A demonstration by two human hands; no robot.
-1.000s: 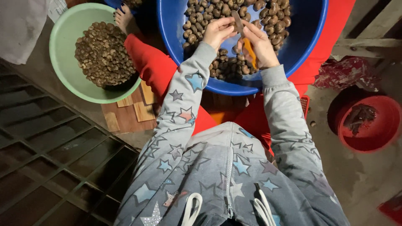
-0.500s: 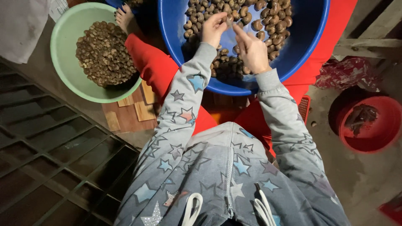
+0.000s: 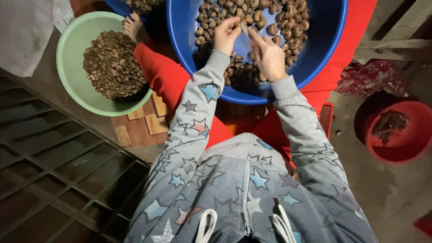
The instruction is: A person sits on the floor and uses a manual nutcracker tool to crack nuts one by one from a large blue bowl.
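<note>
While both my forearms reach forward over my red-trousered lap, my left hand [image 3: 226, 35] and right hand [image 3: 266, 53] meet above the blue basin [image 3: 330, 42] of brown nuts [image 3: 288, 22]. Left fingers are curled, pinching a small nut [image 3: 244, 28] at the tips. My right hand angles in from the other side, forefinger stretched toward that same nut; it seems closed around something, perhaps a blade, though I cannot tell. To my left sits a green bowl [image 3: 67, 58] heaped with darker pieces, and to my right a red bucket [image 3: 407, 139] on the floor.
</note>
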